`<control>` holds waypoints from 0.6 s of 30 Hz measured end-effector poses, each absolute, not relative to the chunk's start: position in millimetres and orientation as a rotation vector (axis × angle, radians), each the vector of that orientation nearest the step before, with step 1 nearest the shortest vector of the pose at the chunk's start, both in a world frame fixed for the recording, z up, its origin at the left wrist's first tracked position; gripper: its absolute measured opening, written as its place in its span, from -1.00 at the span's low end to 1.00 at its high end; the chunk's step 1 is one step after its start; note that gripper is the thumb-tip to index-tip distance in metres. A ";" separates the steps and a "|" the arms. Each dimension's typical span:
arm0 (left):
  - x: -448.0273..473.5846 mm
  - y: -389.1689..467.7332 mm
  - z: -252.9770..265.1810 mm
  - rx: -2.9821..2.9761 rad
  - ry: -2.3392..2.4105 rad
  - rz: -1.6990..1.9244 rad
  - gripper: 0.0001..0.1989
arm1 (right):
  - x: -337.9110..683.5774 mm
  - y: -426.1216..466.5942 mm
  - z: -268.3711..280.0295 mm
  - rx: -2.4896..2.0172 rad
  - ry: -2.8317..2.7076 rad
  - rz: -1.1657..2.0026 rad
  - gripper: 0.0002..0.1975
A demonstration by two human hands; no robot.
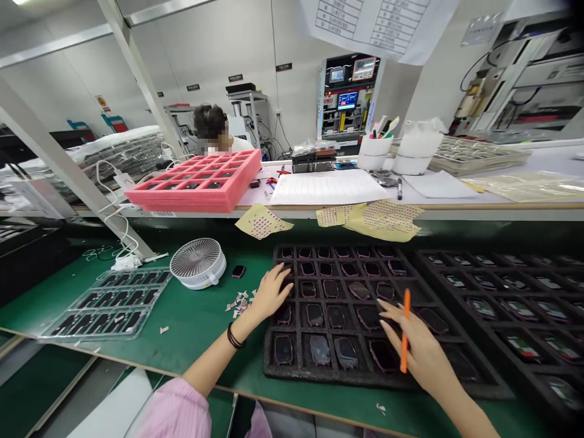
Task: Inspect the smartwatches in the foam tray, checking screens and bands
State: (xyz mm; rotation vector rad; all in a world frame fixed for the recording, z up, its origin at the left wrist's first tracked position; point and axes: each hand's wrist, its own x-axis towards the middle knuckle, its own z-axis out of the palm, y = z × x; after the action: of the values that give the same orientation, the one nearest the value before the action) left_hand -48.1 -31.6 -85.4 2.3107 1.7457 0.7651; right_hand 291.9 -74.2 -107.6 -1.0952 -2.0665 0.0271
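Observation:
A black foam tray [298,340] lies on the green bench, its compartments holding several dark, rounded-rectangle screen units, like watch faces, such as a unit [283,350] at the front left. My left hand [270,292] rests at the tray's left edge, fingers apart, fingertips over a left-column compartment; I see nothing held in it. Over the right part of the tray, my right hand [417,340] holds a thin orange stick [404,331] upright against the fingers. Its fingertips reach toward a unit [385,291]; contact cannot be made out.
A second black tray [460,304] adjoins on the right. Left are a white fan [198,263], a lone unit [238,271], small paper scraps [239,302] and a clear tray [109,301]. A pink foam tray [191,198] sits on the shelf; another person [214,131] is behind.

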 end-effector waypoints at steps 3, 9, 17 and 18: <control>-81.1 -26.4 -91.8 2.182 1.866 0.832 -0.67 | 257.1 -54.4 -94.5 -0.959 -2.212 0.123 -0.84; -64.5 -40.0 -74.2 2.172 1.681 0.893 -0.73 | 189.8 -32.8 -82.9 -0.763 -2.438 0.166 -0.83; -22.8 -64.5 -55.2 1.837 1.228 0.650 -0.57 | 141.2 -17.2 -78.8 -0.790 -2.552 0.351 -0.58; -24.8 -62.5 -57.3 1.771 1.186 0.647 -0.60 | 139.0 -15.5 -77.2 -0.792 -2.559 0.355 -0.56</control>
State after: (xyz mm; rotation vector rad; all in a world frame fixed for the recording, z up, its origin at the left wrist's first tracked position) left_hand -24.8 -62.5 -57.3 1.7712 1.1864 0.6467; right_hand 139.0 -15.5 -77.2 -0.7916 -2.5585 0.3554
